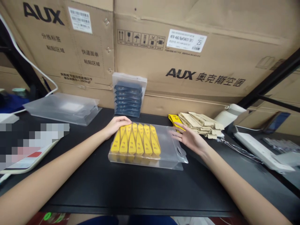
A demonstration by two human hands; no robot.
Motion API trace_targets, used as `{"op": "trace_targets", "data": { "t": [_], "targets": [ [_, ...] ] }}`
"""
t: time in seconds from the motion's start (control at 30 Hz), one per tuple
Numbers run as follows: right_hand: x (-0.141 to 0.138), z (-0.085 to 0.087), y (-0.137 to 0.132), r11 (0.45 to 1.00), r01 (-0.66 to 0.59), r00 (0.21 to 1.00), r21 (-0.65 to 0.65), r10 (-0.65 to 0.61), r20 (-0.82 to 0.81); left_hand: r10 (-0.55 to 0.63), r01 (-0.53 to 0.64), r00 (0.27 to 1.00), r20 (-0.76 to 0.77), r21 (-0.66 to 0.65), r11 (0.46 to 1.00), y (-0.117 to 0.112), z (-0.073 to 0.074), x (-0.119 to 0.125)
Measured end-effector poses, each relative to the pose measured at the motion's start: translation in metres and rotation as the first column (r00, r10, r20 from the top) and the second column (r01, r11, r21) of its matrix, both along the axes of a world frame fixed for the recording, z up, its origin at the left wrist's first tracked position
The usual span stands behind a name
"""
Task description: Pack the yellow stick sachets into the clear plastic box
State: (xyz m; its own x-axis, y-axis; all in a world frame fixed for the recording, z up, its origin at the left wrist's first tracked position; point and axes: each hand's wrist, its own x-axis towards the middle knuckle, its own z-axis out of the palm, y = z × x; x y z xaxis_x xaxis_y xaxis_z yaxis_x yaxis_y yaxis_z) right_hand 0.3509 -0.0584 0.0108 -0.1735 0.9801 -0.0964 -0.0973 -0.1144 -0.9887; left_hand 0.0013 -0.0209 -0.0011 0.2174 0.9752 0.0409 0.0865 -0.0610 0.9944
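Observation:
A clear plastic packaging box lies on its side in the middle of the black table, its end with the hanging cut-out to the right. Inside its left part, several yellow packets stand in a slanted row. My left hand grips the box's back left corner, fingers curved over the edge beside the packets; its thumb is hidden. My right hand is slightly blurred at the box's right end, fingers apart and holding nothing I can see. Just behind its fingertips lies a loose yellow packet.
Several beige packets are piled at the back right, before a white bottle. A clear box of dark blue packets stands against large cartons. Another clear box lies back left. A white power strip is far right.

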Motion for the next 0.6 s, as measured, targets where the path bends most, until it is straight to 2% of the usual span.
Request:
{"op": "trace_targets", "data": {
  "t": [0.3,0.6],
  "targets": [
    [-0.018,-0.01,-0.003,0.996,0.051,0.998,0.076,-0.053,0.031,-0.007,0.007,1.0,-0.003,0.003,1.0,0.0,0.001,0.0],
    [-0.014,-0.007,-0.003,0.989,0.105,0.994,0.1,-0.108,0.02,-0.003,0.003,1.0,-0.011,-0.01,1.0,0.001,-0.001,-0.001]
  ]
}}
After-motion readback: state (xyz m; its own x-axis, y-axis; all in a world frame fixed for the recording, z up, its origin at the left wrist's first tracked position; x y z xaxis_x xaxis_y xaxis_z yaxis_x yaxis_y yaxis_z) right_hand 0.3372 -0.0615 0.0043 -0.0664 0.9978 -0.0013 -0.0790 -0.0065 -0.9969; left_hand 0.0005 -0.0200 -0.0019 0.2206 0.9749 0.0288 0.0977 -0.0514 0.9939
